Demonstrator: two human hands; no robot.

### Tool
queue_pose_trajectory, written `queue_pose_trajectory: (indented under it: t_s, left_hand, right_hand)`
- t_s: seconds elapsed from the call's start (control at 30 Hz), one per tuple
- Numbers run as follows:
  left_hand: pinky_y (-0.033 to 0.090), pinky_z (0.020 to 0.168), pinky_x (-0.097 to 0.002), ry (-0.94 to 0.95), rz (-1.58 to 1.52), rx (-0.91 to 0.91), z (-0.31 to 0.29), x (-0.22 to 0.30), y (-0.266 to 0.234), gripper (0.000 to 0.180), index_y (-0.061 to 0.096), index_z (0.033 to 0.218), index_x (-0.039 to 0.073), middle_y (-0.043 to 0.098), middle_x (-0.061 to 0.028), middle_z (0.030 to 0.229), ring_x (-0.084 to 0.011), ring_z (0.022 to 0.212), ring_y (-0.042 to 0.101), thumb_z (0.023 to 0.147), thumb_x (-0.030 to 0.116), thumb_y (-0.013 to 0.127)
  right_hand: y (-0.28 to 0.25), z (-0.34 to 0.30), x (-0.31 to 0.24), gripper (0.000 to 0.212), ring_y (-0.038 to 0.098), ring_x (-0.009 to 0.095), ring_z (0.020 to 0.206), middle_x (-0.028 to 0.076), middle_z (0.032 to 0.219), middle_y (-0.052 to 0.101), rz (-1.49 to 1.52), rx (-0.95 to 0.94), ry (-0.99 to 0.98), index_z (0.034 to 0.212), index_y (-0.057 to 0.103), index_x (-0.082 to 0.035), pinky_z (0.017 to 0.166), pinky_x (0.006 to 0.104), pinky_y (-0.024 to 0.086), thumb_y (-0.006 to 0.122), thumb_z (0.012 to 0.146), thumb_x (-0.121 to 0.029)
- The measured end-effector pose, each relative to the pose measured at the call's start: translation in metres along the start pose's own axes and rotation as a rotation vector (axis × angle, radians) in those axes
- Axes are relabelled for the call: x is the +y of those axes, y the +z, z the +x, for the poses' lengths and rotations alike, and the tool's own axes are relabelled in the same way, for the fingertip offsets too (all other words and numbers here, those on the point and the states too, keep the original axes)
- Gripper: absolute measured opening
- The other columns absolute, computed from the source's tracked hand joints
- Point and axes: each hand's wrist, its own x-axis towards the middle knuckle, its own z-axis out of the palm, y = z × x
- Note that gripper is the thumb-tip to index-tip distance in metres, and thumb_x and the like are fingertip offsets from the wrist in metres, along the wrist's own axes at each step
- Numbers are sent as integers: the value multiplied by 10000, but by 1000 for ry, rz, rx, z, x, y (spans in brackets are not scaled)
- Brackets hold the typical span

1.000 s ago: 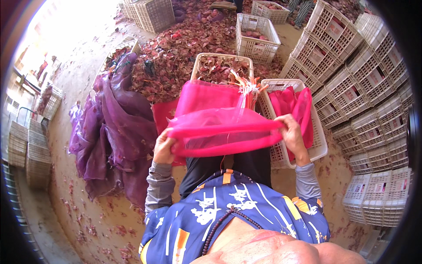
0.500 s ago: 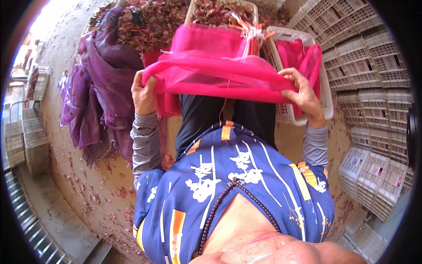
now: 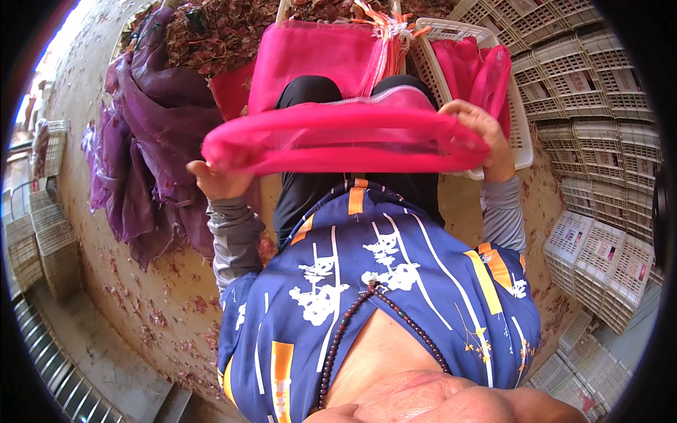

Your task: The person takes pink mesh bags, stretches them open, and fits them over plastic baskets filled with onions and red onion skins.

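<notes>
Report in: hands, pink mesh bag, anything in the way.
Left hand, right hand at opposite ends of pink mesh bag, fingers partly hidden. Bag spread between them. White crate near right hand; nothing visibly blocking.

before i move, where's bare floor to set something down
Roomiest: the floor between the purple mesh and left-hand crates, though strewn with red flakes. A small patch lies between the dark trousers and right sleeve, below the white crate. Crowded: ahead, with folded pink mesh, that crate and the flake pile; stretched pink mesh spans the lap.
</notes>
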Motion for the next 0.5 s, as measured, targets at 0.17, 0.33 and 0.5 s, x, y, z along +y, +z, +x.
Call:
queue_pose_trajectory:
  t_s: [0.17, 0.33, 0.5]
  left_hand:
    - [515, 859, -319, 256, 356, 383, 17, 2, -17, 320, 627, 1136, 49, 662, -75, 1085, -180, 936, 639, 896, 256, 669]
    - [531, 741, -278, 352, 462, 504, 18, -8, -36, 194, 594, 1118, 29, 665, -64, 1020, -125, 871, 630, 930, 74, 608]
    - [485, 606, -225, 86, 370, 469, 18, -17, 21, 152, 597, 1055, 39, 640, -26, 901, -84, 762, 595, 945, 143, 583]
  right_hand:
    - [51, -8, 7, 405, 603, 150, 1005, 64, 1082, 619, -468, -184, -46, 1196, 526, -9, 896, 285, 471, 686, 869, -187]
    - [58, -13, 15, 290, 614, 191, 987, 79, 986, 620, -1073, 99, -199, 1096, 559, -25, 856, 318, 470, 670, 828, -49]
    - [10, 3, 20, 195, 630, 236, 950, 97, 993, 636, -1184, 540, -582, 1075, 638, -26, 824, 348, 491, 633, 891, -91]
